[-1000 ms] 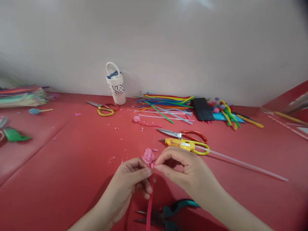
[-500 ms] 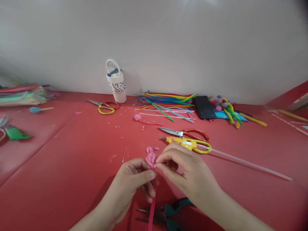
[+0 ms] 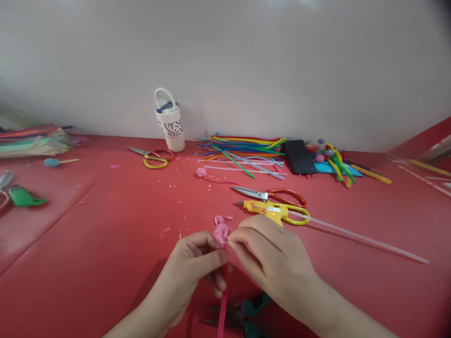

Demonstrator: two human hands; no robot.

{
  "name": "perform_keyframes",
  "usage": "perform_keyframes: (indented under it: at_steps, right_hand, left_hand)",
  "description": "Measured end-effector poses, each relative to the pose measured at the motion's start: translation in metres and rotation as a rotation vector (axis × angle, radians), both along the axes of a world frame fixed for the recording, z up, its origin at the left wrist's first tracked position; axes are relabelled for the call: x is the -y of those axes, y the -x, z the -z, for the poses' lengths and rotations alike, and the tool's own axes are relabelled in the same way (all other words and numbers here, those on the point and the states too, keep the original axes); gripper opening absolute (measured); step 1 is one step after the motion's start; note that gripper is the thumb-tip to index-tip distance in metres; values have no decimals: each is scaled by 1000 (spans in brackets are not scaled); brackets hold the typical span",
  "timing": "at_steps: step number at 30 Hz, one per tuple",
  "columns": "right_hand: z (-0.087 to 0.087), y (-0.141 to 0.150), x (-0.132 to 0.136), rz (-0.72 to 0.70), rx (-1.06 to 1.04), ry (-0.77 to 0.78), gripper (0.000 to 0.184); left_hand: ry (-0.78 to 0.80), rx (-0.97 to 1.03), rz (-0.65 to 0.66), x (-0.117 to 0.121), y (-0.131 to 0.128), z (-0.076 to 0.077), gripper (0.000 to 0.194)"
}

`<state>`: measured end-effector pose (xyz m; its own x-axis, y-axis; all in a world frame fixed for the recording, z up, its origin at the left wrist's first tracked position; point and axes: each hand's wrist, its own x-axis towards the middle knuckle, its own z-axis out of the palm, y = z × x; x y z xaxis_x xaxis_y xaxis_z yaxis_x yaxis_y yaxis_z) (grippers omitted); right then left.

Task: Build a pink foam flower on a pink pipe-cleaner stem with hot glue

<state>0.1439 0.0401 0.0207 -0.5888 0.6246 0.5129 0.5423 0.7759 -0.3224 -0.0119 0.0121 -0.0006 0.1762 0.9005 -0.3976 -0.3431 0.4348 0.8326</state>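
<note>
My left hand (image 3: 192,272) pinches the pink stem (image 3: 221,312) of a small pink flower (image 3: 221,233) between thumb and forefinger, just below the bloom. My right hand (image 3: 271,256) is closed beside it, its fingertips pinching at the flower's right side. The stem runs down toward me between my wrists. A little pink scrap (image 3: 219,219) lies on the red table (image 3: 105,244) just beyond the flower.
Teal-handled pliers (image 3: 243,317) lie under my right wrist. A yellow glue gun (image 3: 273,211) with a clear stick, red scissors (image 3: 275,193), yellow scissors (image 3: 153,157), a pile of coloured sticks (image 3: 243,148), a black phone (image 3: 299,156) and a white cup (image 3: 171,123) lie beyond.
The flower has sunk slightly and a small pink piece now lies on the table beyond it. My right hand has lowered and flattened over the flower's side.
</note>
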Motion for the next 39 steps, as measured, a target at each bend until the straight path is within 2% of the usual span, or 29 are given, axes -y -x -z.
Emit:
perform_keyframes:
  at_steps: [2, 5, 7, 9, 12, 15, 21, 24, 34, 39]
  right_hand:
    - [-1, -1, 1, -13, -45, 43, 20]
    - [-8, -3, 2, -3, -205, 233, 9]
    - [-14, -3, 1, 61, -301, 434, 10]
    - [-19, -2, 0, 92, -353, 699, 14]
    - [-21, 2, 1, 28, -408, 1090, 10]
    - [-21, 5, 4, 29, -480, 1259, 7]
    - [-22, 7, 9, 62, -505, 1318, 6]
    - [-21, 8, 9, 55, -540, 1304, 4]
    - [-21, 7, 12, -23, -567, 1236, 7]
    - [-22, 7, 12, -35, -591, 1155, 12]
  left_hand:
    - [-23, -38, 1, 0, 0, 0, 12]
    - [-139, -192, -39, 0, 2, 0, 9]
    - [-301, -384, -113, 2, 6, -1, 9]
    - [-523, -611, -180, 4, 10, -3, 12]
    - [-844, -835, -207, 8, 15, -6, 17]
    - [-1007, -894, -209, 10, 17, -8, 21]
    - [-1104, -890, -203, 14, 20, 0, 28]
    - [-1123, -861, -260, 16, 18, 3, 32]
    - [-1151, -885, -280, 19, 18, 3, 25]
    - [-1135, -911, -330, 19, 17, 5, 16]
